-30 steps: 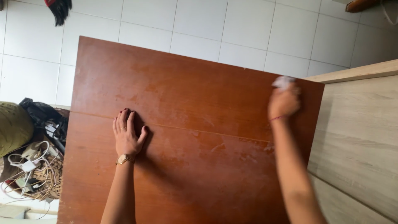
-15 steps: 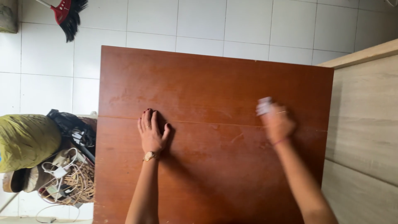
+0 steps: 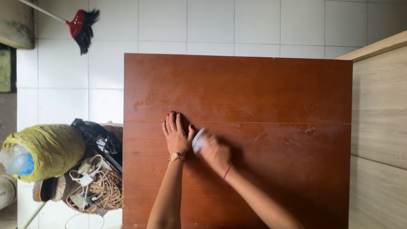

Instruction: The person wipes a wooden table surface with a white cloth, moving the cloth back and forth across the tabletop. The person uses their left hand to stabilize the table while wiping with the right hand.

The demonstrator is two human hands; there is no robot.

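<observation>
A reddish-brown wooden tabletop (image 3: 263,89) with pale dusty smears fills the middle of the view. My left hand (image 3: 176,133) lies flat on it, fingers together, a gold watch on the wrist. My right hand (image 3: 214,152) is just right of the left one, blurred by motion, closed around a small white cloth (image 3: 198,140) pressed to the wood. A thin red band circles the right wrist.
A light wooden cabinet (image 3: 377,114) stands against the table's right side. On the white tiled floor at left are a yellow-green bag (image 3: 46,150), a basket of tangled cables (image 3: 95,188) and a red broom with black bristles (image 3: 82,27).
My right hand with the white cloth has swept from the table's far right edge leftward across the wood to beside my left hand. The view has shifted left.
</observation>
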